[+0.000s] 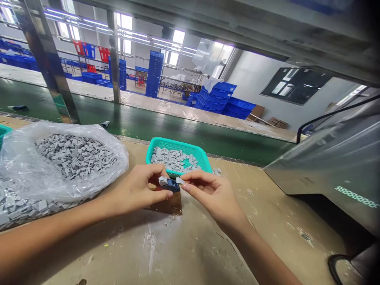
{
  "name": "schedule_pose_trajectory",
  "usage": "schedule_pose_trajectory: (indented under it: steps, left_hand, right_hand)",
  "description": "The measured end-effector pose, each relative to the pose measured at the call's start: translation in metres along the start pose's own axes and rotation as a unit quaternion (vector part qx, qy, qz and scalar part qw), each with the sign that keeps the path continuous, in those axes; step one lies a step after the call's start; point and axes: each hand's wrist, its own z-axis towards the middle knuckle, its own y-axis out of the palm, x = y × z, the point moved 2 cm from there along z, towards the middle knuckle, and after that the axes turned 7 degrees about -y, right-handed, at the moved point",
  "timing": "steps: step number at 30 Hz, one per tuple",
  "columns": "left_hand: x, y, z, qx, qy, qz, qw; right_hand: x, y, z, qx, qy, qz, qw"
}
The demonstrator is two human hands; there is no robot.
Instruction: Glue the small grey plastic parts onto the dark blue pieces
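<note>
Between thumb and fingers, my left hand grips a dark blue plastic part that has a light grey piece on its left end. My right hand pinches a small grey plastic piece against the right end of the blue part. Whether that piece is seated or only touching, I cannot tell. Just behind both hands stands a turquoise basket with many similar grey pieces in it. A brown block or plate lies on the worktable under my left hand.
At left, a clear plastic bag full of grey pieces lies open, with more pieces spilled in front. A green conveyor belt runs behind the table, carrying a few dark parts. A metal machine housing stands at right; a shelf hangs overhead.
</note>
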Motion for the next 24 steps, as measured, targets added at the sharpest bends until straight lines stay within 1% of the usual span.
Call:
schedule_pose_trajectory:
  steps: [4, 6, 8, 9, 10, 11, 12, 13, 15, 16, 17, 18, 19, 21, 23, 24]
  left_hand:
    - [-0.001, 0.001, -0.002, 0.013, 0.016, 0.025, 0.999]
    - [-0.001, 0.001, -0.002, 0.03, 0.023, 0.039, 0.999]
    - [-0.001, 0.001, -0.001, 0.043, 0.018, 0.016, 0.999]
    - [0.0, 0.002, 0.0, 0.044, 0.01, -0.02, 0.999]
    - [0.001, 0.003, 0.0, 0.04, -0.003, -0.076, 0.996]
    - [0.002, 0.005, 0.001, 0.034, -0.022, -0.15, 0.988]
    - [0.003, 0.007, 0.002, 0.027, -0.046, -0.233, 0.971]
    - [0.005, 0.009, 0.004, 0.024, -0.074, -0.317, 0.945]
    - [0.007, 0.013, 0.006, 0.029, -0.136, -0.449, 0.883]
    - [0.007, 0.014, 0.009, 0.037, -0.161, -0.487, 0.857]
    - [0.006, 0.012, 0.011, 0.045, -0.18, -0.509, 0.841]
    - [0.005, 0.009, 0.015, 0.054, -0.189, -0.518, 0.832]
    - [0.004, 0.004, 0.019, 0.063, -0.191, -0.518, 0.831]
    - [0.002, -0.012, 0.029, 0.07, -0.173, -0.507, 0.841]
    - [0.001, -0.029, 0.04, 0.065, -0.14, -0.49, 0.858]
    - [0.001, -0.038, 0.047, 0.063, -0.122, -0.468, 0.873]
  right_hand:
    - [0.003, 0.001, 0.002, -0.038, -0.02, -0.03, 0.999]
    - [0.0, 0.002, -0.002, -0.052, -0.059, -0.064, 0.995]
    - [-0.007, 0.005, -0.008, -0.054, -0.121, -0.126, 0.983]
    - [-0.01, 0.008, -0.012, -0.048, -0.154, -0.159, 0.974]
    - [-0.014, 0.011, -0.015, -0.039, -0.182, -0.186, 0.965]
    - [-0.017, 0.015, -0.017, -0.028, -0.201, -0.202, 0.958]
    - [-0.018, 0.02, -0.018, -0.017, -0.212, -0.208, 0.955]
    - [-0.02, 0.024, -0.017, -0.011, -0.218, -0.207, 0.954]
    - [-0.02, 0.032, -0.009, -0.017, -0.21, -0.197, 0.957]
    - [-0.018, 0.034, -0.003, -0.023, -0.201, -0.191, 0.961]
    - [-0.017, 0.033, 0.003, -0.025, -0.189, -0.184, 0.964]
    - [-0.015, 0.03, 0.011, -0.023, -0.174, -0.175, 0.969]
    - [-0.012, 0.025, 0.018, -0.016, -0.155, -0.164, 0.974]
    - [-0.005, 0.008, 0.031, 0.006, -0.113, -0.133, 0.985]
    - [0.007, -0.013, 0.041, 0.02, -0.067, -0.109, 0.992]
    - [0.014, -0.024, 0.044, 0.022, -0.042, -0.109, 0.993]
